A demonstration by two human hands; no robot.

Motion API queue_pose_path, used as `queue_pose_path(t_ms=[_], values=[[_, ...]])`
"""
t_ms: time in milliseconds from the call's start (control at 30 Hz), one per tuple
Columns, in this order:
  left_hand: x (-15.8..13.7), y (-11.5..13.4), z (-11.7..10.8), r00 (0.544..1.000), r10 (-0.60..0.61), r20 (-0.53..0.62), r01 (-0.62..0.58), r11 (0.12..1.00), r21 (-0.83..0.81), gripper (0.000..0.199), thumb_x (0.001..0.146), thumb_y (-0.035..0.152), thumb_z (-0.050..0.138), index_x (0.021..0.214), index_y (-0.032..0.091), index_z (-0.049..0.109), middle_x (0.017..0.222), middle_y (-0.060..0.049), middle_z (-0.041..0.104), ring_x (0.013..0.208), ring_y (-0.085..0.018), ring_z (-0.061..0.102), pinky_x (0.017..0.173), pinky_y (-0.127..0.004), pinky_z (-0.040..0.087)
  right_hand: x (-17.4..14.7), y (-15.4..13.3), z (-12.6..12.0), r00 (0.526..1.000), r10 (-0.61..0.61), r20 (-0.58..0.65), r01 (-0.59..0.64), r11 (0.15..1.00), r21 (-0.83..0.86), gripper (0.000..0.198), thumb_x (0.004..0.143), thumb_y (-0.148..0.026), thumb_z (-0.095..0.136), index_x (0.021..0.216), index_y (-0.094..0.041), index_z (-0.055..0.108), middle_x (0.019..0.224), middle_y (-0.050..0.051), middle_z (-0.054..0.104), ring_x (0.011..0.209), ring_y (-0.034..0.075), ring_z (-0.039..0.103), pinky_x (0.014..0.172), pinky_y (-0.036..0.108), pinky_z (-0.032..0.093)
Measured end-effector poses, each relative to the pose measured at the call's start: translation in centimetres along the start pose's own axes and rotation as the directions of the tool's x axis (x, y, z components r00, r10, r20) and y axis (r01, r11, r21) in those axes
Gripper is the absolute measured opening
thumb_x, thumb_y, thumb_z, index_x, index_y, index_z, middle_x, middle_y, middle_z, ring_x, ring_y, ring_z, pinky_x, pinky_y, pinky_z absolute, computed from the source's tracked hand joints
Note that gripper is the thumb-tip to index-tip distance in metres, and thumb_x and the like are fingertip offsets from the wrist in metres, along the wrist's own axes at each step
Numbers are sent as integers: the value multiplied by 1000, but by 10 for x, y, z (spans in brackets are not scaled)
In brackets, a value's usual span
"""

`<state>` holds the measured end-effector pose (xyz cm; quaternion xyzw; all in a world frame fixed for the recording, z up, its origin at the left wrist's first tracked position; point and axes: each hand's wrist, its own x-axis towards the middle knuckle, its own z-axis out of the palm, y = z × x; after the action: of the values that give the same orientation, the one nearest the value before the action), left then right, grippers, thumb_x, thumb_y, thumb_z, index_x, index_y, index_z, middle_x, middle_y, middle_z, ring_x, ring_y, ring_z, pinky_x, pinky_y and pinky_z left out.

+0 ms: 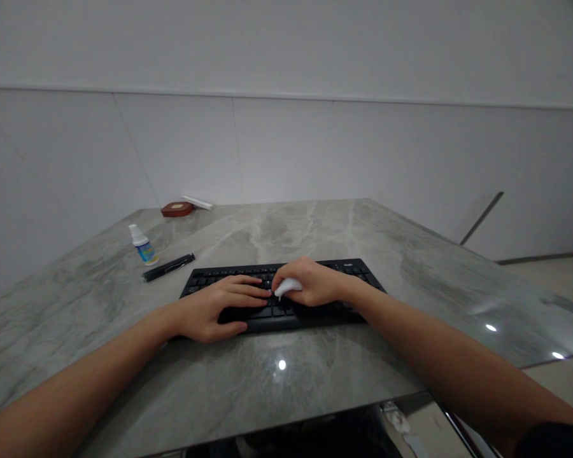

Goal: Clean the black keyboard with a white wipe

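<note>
Keyboard: long black plastic keyboard (279,310) lying flat in front of us, pretty much the centre of our clock, 12 being the wall side.
Left grip: our left grip (214,312) is spread over the 8-9 o'clock end of the keys, fingers stretched, thumb well apart, nothing held.
Right grip: our right grip (310,283) is curled over the middle, clamped on a small soft-looking white wad (289,287); can't really tell what material.
Bottle: small white plastic bottle with a blue-and-yellow label (146,248), around 10 o'clock.
Pen-ish thing: slim black stick-shaped item (169,267), between bottle and keyboard.
Far corner: reddish-brown angular box (177,209), roughly 11 o'clock.
Surface: grey marbled, glossy surface (277,229).
</note>
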<state>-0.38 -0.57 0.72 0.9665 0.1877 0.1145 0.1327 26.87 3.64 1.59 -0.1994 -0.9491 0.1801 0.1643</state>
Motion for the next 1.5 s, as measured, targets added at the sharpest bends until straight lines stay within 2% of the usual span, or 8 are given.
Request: queue_pose_path(t_ms=[100, 300, 567, 733, 900, 1067, 1333, 1500], values=[[0, 0, 1, 1000, 8, -6, -8, 1000, 1, 53, 90, 24, 61, 142, 24, 52, 146, -7, 54, 141, -31, 40, 114, -54, 39, -2, 2, -7, 999, 29, 34, -28, 1000, -11, 30, 73, -2, 62, 98, -17, 71, 92, 5, 75, 83, 17, 68, 77, 27, 48], [0, 0, 0, 1000, 15, -25, -15, 1000, -1, 53, 89, 23, 62, 140, 24, 53, 144, -7, 55, 140, -31, 41, 113, -53, 40, -4, 9, -15, 995, 95, -6, -96, 995, -33, 25, 77, -7, 65, 100, -15, 71, 92, 6, 74, 83, 18, 67, 79, 29, 47], [1, 2, -1, 1000, 15, -19, -15, 1000, 2, 52, 89, 23, 62, 140, 23, 54, 145, -8, 55, 140, -31, 40, 114, -53, 39, -5, 4, -20, 990, 127, 56, -124, 990, -63, 41, 76, -7, 66, 116, -15, 66, 106, 8, 72, 95, 21, 65, 86, 32, 46], [0, 1, -1, 1000, 13, -13, -13, 1000, -8, 53, 89, 23, 62, 141, 24, 53, 145, -8, 55, 141, -32, 40, 113, -54, 39, -4, 0, -18, 988, 112, 102, -107, 993, -53, 41, 75, -6, 65, 114, -17, 67, 102, 6, 73, 91, 19, 66, 84, 31, 47], [0, -1, 0, 1000, 18, -22, -18, 1000, -8, 53, 88, 22, 62, 141, 24, 53, 145, -7, 54, 141, -31, 40, 114, -53, 39, -4, -1, -16, 990, 131, 60, -125, 988, -90, 40, 74, -2, 62, 111, -16, 68, 104, 8, 73, 95, 21, 66, 88, 34, 46], [0, 0, 0, 1000, 15, -12, -15, 1000, -5, 54, 88, 22, 62, 142, 24, 52, 145, -8, 54, 141, -32, 40, 113, -55, 39, -4, 0, -17, 989, 97, 115, -94, 995, -33, 37, 72, -1, 61, 106, -15, 70, 99, 7, 74, 88, 19, 67, 82, 29, 47], [1, 1, -1, 999, 33, -30, -33, 999, -8, 51, 89, 22, 61, 139, 22, 54, 144, -8, 55, 140, -32, 42, 113, -54, 40, -8, 5, -26, 974, 186, 129, -176, 980, -87, 25, 66, -1, 61, 86, -15, 68, 74, 0, 67, 67, 14, 58, 64, 24, 40], [1, 0, 0, 999, 29, -30, -29, 999, -14, 52, 88, 23, 61, 140, 23, 54, 144, -9, 55, 140, -32, 42, 113, -55, 40, -6, 1, -21, 982, 146, 120, -141, 989, -47, 23, 67, -1, 60, 84, -15, 66, 71, -1, 64, 64, 12, 55, 62, 22, 39]])
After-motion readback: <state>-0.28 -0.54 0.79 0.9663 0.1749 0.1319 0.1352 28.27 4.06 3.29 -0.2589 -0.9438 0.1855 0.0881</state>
